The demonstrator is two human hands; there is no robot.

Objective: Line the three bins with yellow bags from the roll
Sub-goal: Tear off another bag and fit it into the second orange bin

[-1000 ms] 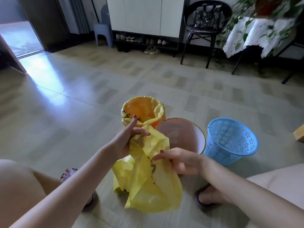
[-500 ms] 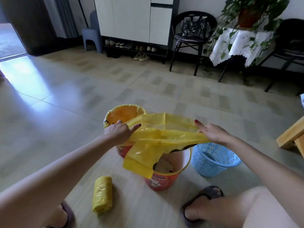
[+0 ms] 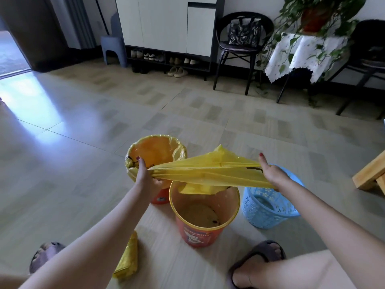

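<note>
A yellow bag [image 3: 208,170] is stretched taut between my left hand [image 3: 146,177] and my right hand [image 3: 271,173], both gripping its ends. It hangs just above the middle orange bin [image 3: 205,230], with its lower part drooping into the bin's far rim. Behind on the left stands another orange bin [image 3: 154,147] that has a yellow bag over its rim. A blue lattice bin [image 3: 268,207] sits on the right, partly under my right wrist. The roll of yellow bags [image 3: 127,261] lies on the floor beside my left forearm.
My two slippered feet [image 3: 256,261] rest on the tiled floor near the bins. A wooden stool corner [image 3: 370,174] is at the right edge. Farther back are a shoe cabinet [image 3: 170,26], a black chair [image 3: 239,49] and a plant table [image 3: 302,55].
My hands have pulled apart, drawing the loose, crumpled bag out into a tight band over the middle bin. The view has lifted, showing the roll on the floor.
</note>
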